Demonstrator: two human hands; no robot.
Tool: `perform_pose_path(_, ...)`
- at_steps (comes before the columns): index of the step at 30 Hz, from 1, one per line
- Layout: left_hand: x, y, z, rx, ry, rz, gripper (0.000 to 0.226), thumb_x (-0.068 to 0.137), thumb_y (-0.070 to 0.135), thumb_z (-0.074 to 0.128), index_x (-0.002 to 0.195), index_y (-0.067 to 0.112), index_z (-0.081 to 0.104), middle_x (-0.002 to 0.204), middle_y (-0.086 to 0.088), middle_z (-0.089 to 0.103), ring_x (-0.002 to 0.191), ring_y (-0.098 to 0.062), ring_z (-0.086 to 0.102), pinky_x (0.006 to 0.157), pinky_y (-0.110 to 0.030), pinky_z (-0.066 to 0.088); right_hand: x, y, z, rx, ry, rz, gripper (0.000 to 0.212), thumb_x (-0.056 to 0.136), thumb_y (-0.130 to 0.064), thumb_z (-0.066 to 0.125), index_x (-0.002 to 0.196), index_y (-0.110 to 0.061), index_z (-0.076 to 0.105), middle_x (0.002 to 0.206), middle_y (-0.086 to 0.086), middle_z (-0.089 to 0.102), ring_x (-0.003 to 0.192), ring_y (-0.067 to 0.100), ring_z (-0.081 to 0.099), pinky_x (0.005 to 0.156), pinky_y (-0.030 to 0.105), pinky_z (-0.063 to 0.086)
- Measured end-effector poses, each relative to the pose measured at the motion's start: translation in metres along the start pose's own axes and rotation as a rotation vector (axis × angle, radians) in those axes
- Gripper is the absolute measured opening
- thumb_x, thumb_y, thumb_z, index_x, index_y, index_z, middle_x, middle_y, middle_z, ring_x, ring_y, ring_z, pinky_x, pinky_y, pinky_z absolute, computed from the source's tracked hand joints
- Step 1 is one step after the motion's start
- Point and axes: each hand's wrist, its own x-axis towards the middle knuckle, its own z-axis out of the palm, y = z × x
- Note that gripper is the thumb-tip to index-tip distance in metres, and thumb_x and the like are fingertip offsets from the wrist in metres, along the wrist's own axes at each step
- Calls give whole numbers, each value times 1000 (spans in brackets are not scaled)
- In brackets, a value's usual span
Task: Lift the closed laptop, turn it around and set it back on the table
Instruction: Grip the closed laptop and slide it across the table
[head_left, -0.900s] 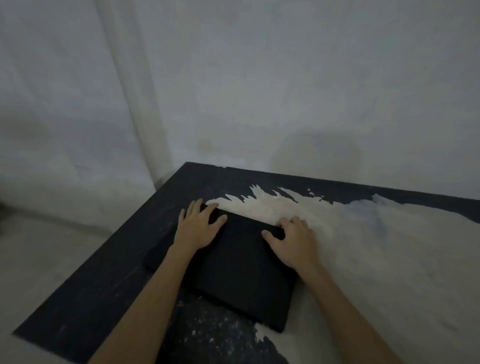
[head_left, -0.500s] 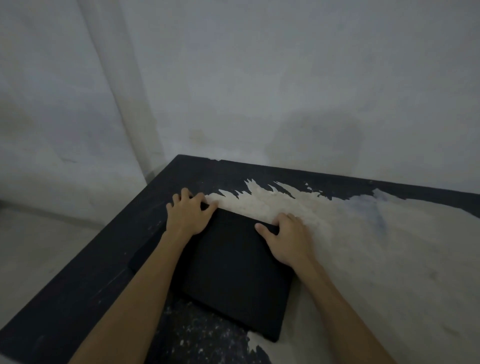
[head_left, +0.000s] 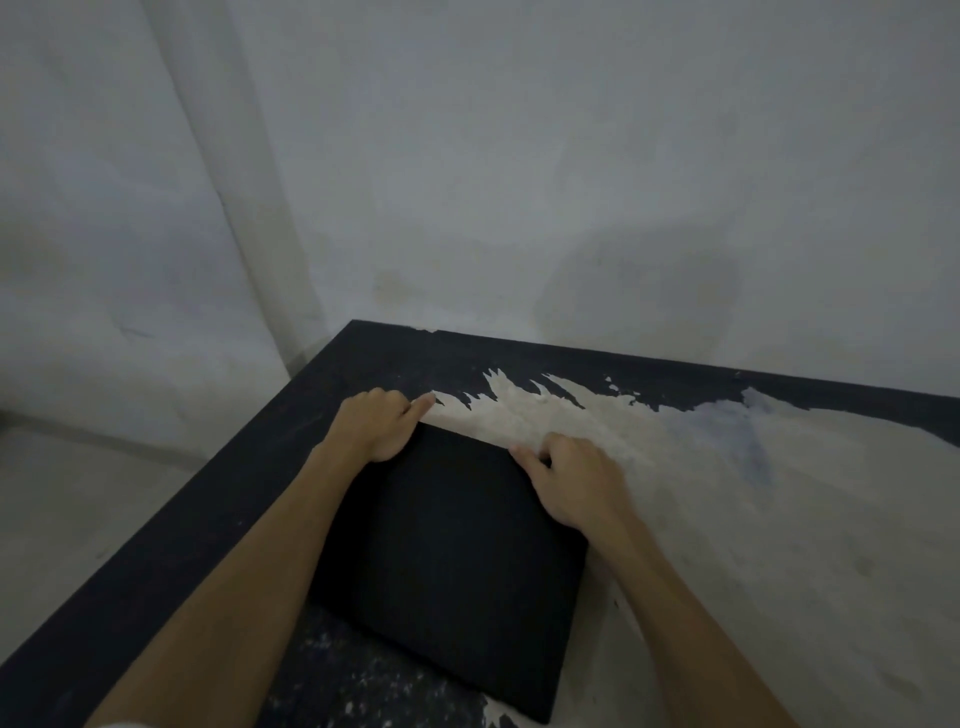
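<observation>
The laptop (head_left: 447, 561) is closed, a flat black slab with its lid up, and it sits on the table (head_left: 727, 519) near the left edge, turned at a slant so that one near corner points toward the bottom of the view. Whether its far edge is raised off the surface cannot be told in this dim light. The left hand (head_left: 375, 425) is at the far left corner, its fingers curled over and behind the far edge with the palm on the lid — it grasps the laptop there. The right hand (head_left: 574, 480) is at the far right part of the same edge, thumb lying on the lid and fingers bent down past the edge, so it grips the laptop too. Both bare forearms run up from the bottom of the view, the left one crossing over the laptop's left side. The table is black, with a wide pale patch where the coating has peeled, running from the laptop's far edge off to the right — white flecks dot the dark surface at its near side. Behind the table stands a plain grey wall (head_left: 519, 156), meeting another wall in a corner at the left.
</observation>
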Motion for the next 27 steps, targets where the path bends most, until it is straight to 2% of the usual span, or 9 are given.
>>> perform_pose_path(2,-2,0,-4,50,-10,27,66,105,60,17,75,18,57,72,-1,58,74,-21,63,84,-44,53,0,0,-3,-19,1,-8,52,97,-67,41,78,-21,56,69,-4,58,61,12,54,54,27,34)
perform_pose_path(6,-10,-4,-17,87,3,47,67,104,60,12,82,17,58,80,-1,60,84,-24,64,89,-45,48,1,-6,-17,-99,67,-36,64,98,-71,30,73,-19,57,66,-2,58,60,15,56,59,33,42)
perform_pose_path(9,-19,-1,-26,87,10,52,69,102,63,9,82,18,57,88,-3,60,93,-27,64,90,-46,43,3,-11,-30,-176,116,-58,67,100,-68,23,66,-19,55,64,-2,57,56,14,49,56,34,37)
perform_pose_path(12,-32,9,-32,55,17,79,81,92,75,1,72,18,55,77,0,58,79,-21,61,84,-44,42,4,-10,-45,-220,146,-65,67,102,-64,20,66,-18,51,62,-2,51,58,16,50,58,35,36)
perform_pose_path(16,-44,24,-45,13,11,205,104,73,93,-5,60,11,58,56,0,53,54,-14,56,61,-32,40,4,-2,-64,-221,148,-47,62,103,-62,21,67,-18,45,74,3,52,73,27,53,70,37,38)
perform_pose_path(19,-47,36,-53,-115,-67,226,92,72,97,9,46,21,53,43,7,48,40,-4,51,57,-31,39,4,2,-78,-221,160,-38,60,103,-61,22,66,-18,43,80,6,54,74,28,50,72,39,37)
perform_pose_path(22,-44,47,-56,-228,-95,203,84,86,87,26,39,23,53,36,12,48,35,-2,49,54,-32,35,4,6,-93,-240,179,-43,62,104,-60,22,75,-14,51,79,5,53,76,28,51,72,40,38)
perform_pose_path(24,-42,52,-56,-243,-57,188,84,86,88,26,39,21,46,37,11,48,36,-4,50,55,-34,37,4,9,-101,-227,205,-59,64,103,-62,25,70,-14,52,70,1,53,73,28,56,69,39,39)
perform_pose_path(27,-41,60,-55,-235,-5,151,87,78,96,21,37,24,49,39,9,50,37,-5,52,57,-33,39,4,13,-117,-157,305,-82,62,99,-64,36,65,-16,52,62,0,53,65,27,56,61,35,39)
